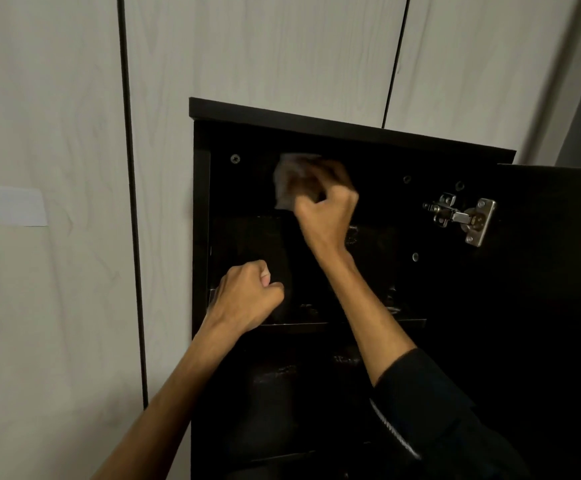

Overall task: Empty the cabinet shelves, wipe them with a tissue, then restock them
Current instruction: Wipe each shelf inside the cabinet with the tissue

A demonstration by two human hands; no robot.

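Note:
A black cabinet [317, 123] stands open against a pale wood-grain wall. Inside the upper compartment my right hand [323, 209] is shut on a crumpled white tissue [287, 181], pressed against the dark back panel near the top. The hand and tissue are blurred by motion. My left hand [247, 292] is closed in a fist with nothing visible in it, resting at the front left of the upper shelf [368, 322]. The shelf shows no items on it. A lower shelf [282, 370] with faint smudges lies below, mostly in shadow.
The cabinet door [556, 271] hangs open on the right, held by a metal hinge [462, 218]. A white label with the digit 4 [5, 207] is stuck on the wall panel at left. Dark vertical seams split the wall panels.

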